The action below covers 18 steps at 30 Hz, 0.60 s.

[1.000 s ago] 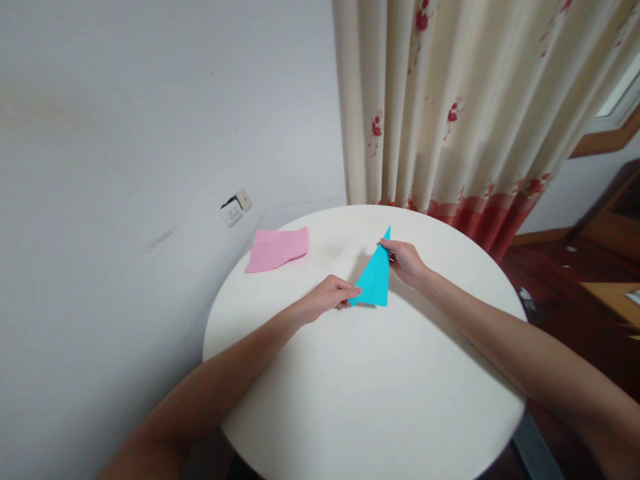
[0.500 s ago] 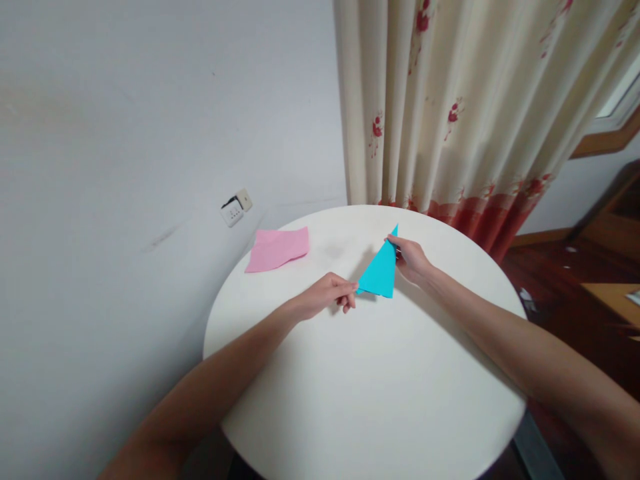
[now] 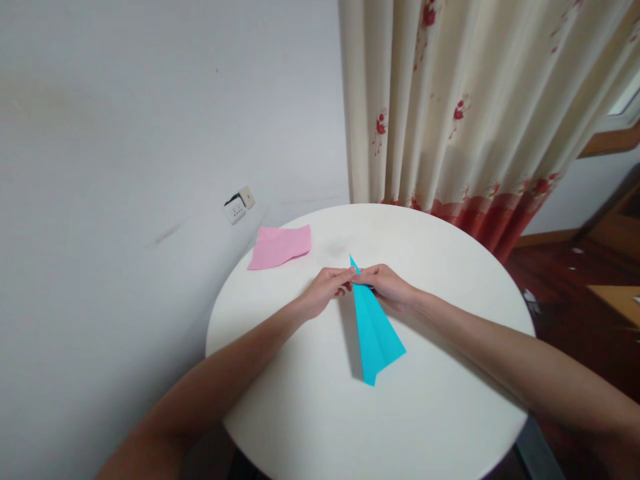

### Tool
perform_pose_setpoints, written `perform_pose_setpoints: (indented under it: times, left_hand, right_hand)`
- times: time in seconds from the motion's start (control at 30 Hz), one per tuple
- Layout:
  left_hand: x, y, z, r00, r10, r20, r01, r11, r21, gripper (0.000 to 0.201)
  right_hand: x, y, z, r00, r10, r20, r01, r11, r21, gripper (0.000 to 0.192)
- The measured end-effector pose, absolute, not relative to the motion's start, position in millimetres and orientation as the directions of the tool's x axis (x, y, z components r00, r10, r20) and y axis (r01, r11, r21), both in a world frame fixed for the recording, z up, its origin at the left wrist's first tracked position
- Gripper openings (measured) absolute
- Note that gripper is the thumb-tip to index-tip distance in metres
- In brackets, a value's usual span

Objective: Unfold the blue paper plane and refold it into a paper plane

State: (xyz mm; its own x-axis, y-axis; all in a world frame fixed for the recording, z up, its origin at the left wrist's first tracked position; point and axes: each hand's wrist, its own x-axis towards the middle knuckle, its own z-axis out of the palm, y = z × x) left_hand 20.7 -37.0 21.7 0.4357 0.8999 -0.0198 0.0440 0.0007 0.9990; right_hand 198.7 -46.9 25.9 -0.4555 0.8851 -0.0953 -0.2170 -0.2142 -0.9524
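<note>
Head cam, both hands, left hand (image 3: 327, 288) and right hand (image 3: 384, 287), pinched the blue folded paper (image 3: 376, 331) near its tip, white round table (image 3: 450, 400) underneath, pink paper (image 3: 280, 245) lay well apart

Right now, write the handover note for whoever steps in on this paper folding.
Left hand: fingertips pinch the blue folded paper near its pointed tip.
Right hand: grips the same narrow end from the other side.
Blue folded paper: a long dart shape, tip pointing away, wide end toward the person, over the round white table.
Pink paper: flat at the table's far left edge, untouched.
Done: blue sheet folded to a narrow dart.
Left: pink sheet looks barely folded.
</note>
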Motion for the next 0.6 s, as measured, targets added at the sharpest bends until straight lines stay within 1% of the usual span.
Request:
perform_pose_setpoints:
  times: [0.1, 0.23, 0.4, 0.6]
  left_hand:
    - [21, -38, 23, 0.432, 0.902, -0.001, 0.041, -0.019, 0.999, 0.038]
    - [22, -36, 26, 0.35, 0.937, -0.011, 0.014, 0.006, 1.0, 0.03]
    - [15, -27, 27, 0.202, 0.979, -0.01, -0.06, 0.022, 0.998, 0.028]
    - [-1, -12, 30, 0.094, 0.995, 0.022, -0.118, -0.011, 0.993, 0.027]
  right_hand:
    - [195, -47, 20, -0.447, 0.89, -0.085, -0.197, -0.191, -0.962, 0.037]
    - [194, -47, 16, -0.49, 0.862, -0.128, -0.191, -0.25, -0.949, 0.04]
    - [195, -53, 15, -0.568, 0.799, -0.198, -0.179, -0.355, -0.918, 0.039]
    - [197, -57, 15, -0.639, 0.727, -0.251, -0.09, -0.395, -0.914, 0.042]
